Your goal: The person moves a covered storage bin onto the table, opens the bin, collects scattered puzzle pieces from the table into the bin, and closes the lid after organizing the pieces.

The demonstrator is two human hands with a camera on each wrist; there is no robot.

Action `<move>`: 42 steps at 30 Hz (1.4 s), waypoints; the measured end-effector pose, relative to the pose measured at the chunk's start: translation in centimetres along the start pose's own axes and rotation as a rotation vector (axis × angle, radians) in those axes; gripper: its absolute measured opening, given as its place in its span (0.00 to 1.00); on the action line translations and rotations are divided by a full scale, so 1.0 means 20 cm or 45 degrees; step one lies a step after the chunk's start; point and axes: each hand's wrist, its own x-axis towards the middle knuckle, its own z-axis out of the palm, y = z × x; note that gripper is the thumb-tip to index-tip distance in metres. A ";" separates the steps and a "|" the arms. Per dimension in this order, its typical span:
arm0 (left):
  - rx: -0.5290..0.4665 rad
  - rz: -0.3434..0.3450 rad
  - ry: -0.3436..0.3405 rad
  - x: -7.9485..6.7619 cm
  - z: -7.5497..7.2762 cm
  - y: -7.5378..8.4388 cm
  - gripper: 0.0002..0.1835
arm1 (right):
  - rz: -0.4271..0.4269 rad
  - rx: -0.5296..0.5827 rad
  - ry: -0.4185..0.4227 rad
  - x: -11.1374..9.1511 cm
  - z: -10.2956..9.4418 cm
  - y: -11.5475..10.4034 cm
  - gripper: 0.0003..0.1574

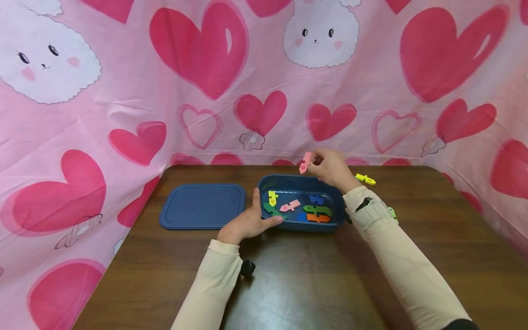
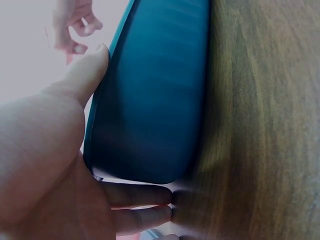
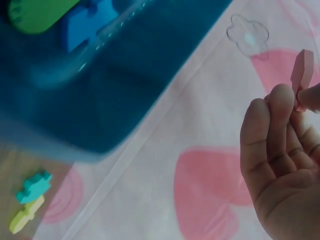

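- Clearly, right grip [image 1: 331, 169] pinches a pink piece [image 1: 305, 162], long axis near upright, tip down
- It lies left of that grip, by the blue box's [image 1: 307, 226] far rim (depth unclear)
- Left grip [image 1: 246, 223], fingers straight, touches the near-left corner

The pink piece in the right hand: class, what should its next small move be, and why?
Probably lower the pink piece into the box. The right hand pinches it clear of the box, the left hand holds the box, and another pink piece lies inside. A yellow piece lies outside on the table, so this is a judgement.
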 end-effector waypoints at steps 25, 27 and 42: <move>0.028 0.029 -0.017 0.02 0.02 0.01 0.64 | -0.246 -0.326 -0.545 0.12 0.35 0.06 0.05; 0.035 0.032 -0.013 0.02 0.02 0.01 0.64 | -0.259 -0.369 -0.564 0.12 0.37 0.06 0.05; 0.025 0.021 -0.006 0.01 0.00 0.01 0.62 | -0.296 -0.473 -0.503 0.17 0.48 0.02 0.03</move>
